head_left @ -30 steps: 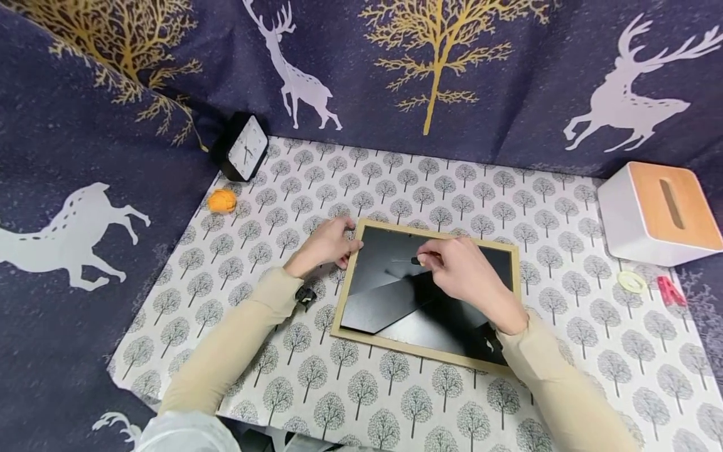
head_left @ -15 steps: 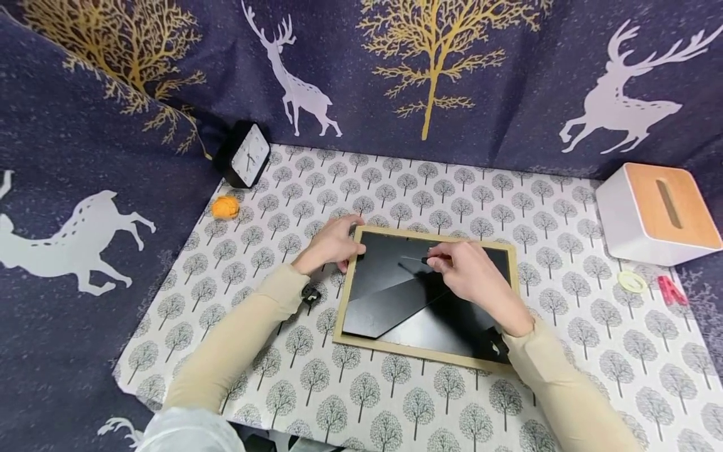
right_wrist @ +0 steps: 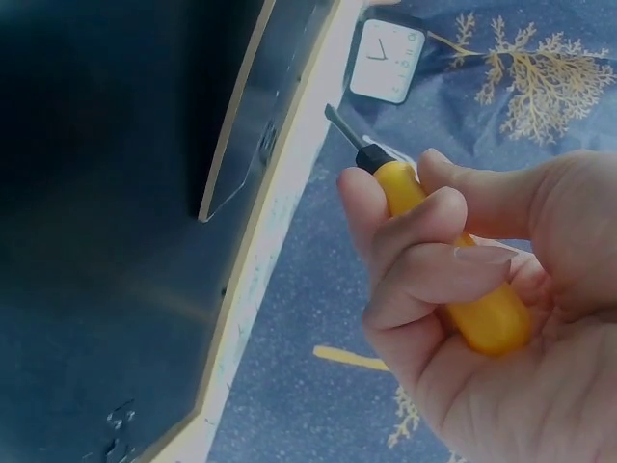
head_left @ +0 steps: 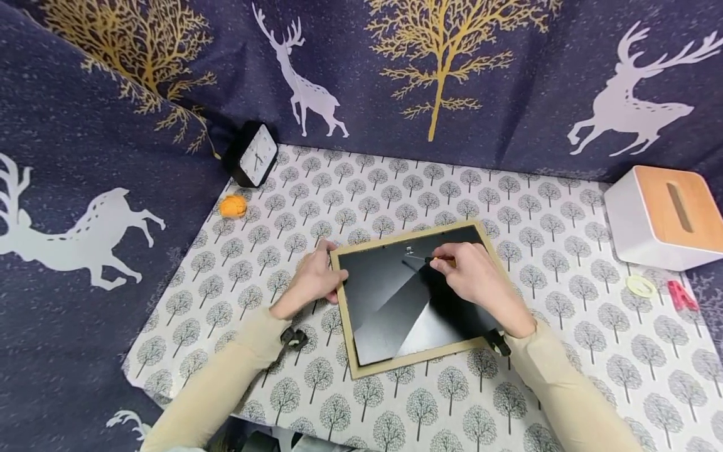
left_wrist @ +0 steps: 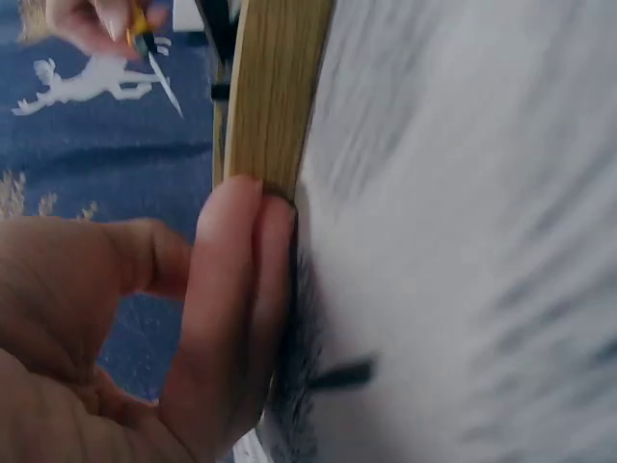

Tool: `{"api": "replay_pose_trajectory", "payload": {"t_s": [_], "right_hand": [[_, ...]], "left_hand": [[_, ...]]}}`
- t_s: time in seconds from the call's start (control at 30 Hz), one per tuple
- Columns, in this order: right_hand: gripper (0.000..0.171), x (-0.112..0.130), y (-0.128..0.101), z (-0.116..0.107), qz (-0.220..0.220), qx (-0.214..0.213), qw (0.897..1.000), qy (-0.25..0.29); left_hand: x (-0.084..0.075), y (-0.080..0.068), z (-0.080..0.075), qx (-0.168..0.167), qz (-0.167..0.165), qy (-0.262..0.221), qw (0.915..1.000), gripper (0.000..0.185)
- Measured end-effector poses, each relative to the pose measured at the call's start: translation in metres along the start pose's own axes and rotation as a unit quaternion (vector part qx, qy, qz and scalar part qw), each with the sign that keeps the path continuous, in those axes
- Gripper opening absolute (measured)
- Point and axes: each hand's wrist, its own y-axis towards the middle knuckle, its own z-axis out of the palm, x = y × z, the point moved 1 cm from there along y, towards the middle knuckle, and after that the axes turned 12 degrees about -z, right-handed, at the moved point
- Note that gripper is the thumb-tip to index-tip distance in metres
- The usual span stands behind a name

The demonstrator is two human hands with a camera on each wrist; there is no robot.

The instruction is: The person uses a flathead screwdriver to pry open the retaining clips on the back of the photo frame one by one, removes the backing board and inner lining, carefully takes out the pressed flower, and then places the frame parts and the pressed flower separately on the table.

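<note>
A picture frame [head_left: 409, 295] with a pale wooden border and black backing lies face down near the middle of the tablecloth [head_left: 536, 389], which is printed with small grey trees. Compared with half a second ago, the frame has turned: it then lay roughly square to the near edge of the cloth, and now its left end swings toward the person and its far right corner points away. The left hand [head_left: 313, 279] has come nearer along with it.

On the far left, near the far left corner of the cloth, sits a small orange ball [head_left: 234, 205], and behind it a black square clock [head_left: 253, 154] leans against the dark deer-patterned curtain [head_left: 508, 75].

The left hand holds the frame's left edge; the left wrist view shows straight fingers [left_wrist: 236, 318] pressed flat against the wooden side.

To the right, the right hand [head_left: 474, 276] hovers over the far half of the black backing, its fingers curled tightly round a small yellow-handled screwdriver [right_wrist: 453, 260]. The metal tip points left toward a little metal clip [head_left: 409, 251] just inside the frame's far edge; whether the tip touches it cannot be told.

At the far right edge stands a white tissue box with a wooden top [head_left: 663, 216], and in front of it lie a pale ring [head_left: 640, 285] and a small red object [head_left: 680, 295].
</note>
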Motion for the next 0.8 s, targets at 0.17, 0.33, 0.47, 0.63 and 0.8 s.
{"api": "replay_pose_trajectory", "payload": {"t_s": [0.17, 0.33, 0.47, 0.63, 0.8], "right_hand": [[0.019, -0.001, -0.002, -0.002, 0.007, 0.003, 1.000, -0.020], [0.020, 0.001, -0.003, -0.001, 0.010, 0.012, 1.000, -0.006], [0.019, -0.001, -0.003, 0.000, 0.013, 0.014, 1.000, 0.015], [0.019, -0.004, -0.006, -0.002, 0.023, 0.016, 0.999, 0.027], [0.020, -0.002, -0.005, 0.000, 0.023, 0.023, 0.999, 0.023]], "left_hand": [[0.003, -0.007, -0.003, -0.061, 0.034, 0.113, 0.9911, 0.054], [-0.007, 0.005, -0.009, -0.163, 0.134, 0.243, 0.9467, 0.027], [-0.012, 0.013, -0.009, -0.175, 0.180, 0.261, 0.9321, 0.036], [-0.014, 0.014, -0.007, -0.193, 0.193, 0.261, 0.9260, 0.038], [-0.012, 0.006, -0.005, -0.205, 0.191, 0.261, 0.9236, 0.038]]}}
